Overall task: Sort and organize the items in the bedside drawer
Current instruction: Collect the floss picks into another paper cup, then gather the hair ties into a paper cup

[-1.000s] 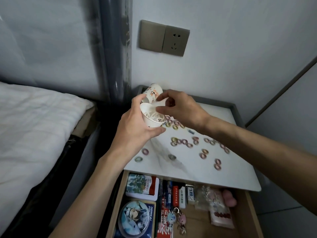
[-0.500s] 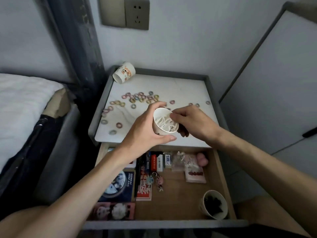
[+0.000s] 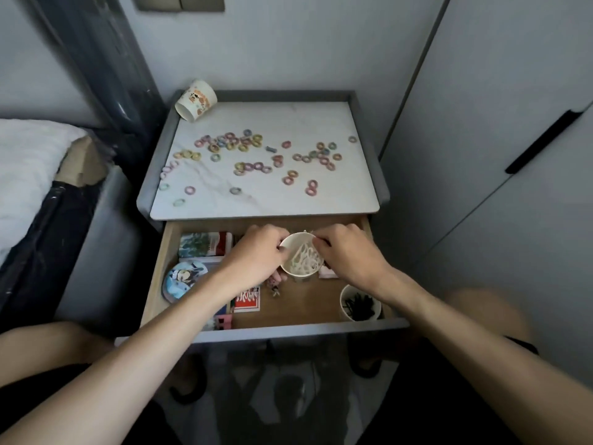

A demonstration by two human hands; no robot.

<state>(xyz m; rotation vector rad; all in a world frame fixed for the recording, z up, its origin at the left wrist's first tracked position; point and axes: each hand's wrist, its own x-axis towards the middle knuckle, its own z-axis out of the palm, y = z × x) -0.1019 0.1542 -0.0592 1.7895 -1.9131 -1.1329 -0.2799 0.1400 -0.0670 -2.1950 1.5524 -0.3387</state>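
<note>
1. Two hands are working over the open drawer (image 3: 179, 252). At its left end, picture cards (image 3: 205, 244) and a round badge (image 3: 183, 279) are lying flat.
2. Moving right, the left hand (image 3: 256, 255) is wrapping closed around the side of a white paper cup (image 3: 301, 256) holding pale elastic bands, keeping it upright above the drawer's middle.
3. The right hand (image 3: 349, 255) is pinching narrowly at the cup's far rim; whether a band is between those fingertips I cannot tell.
4. To do this step well, I judge the cup should be going down level onto bare wood, clear of the small keychain (image 3: 275, 289) and the red card box (image 3: 247, 300) beside it, with the left hand loosening only once the base is sitting flat.
5. Further right, another cup (image 3: 359, 305) with dark ties is standing in the front corner; the two should be ending up near but not knocking.
6. Above, the marble tabletop (image 3: 288, 203) is carrying many coloured hair rings (image 3: 256, 155), scattered, and a printed cup (image 3: 195, 99) tipped over at the back left.
7. Bedding is lying to the left, a cabinet door (image 3: 497, 155) closing in on the right.
</note>
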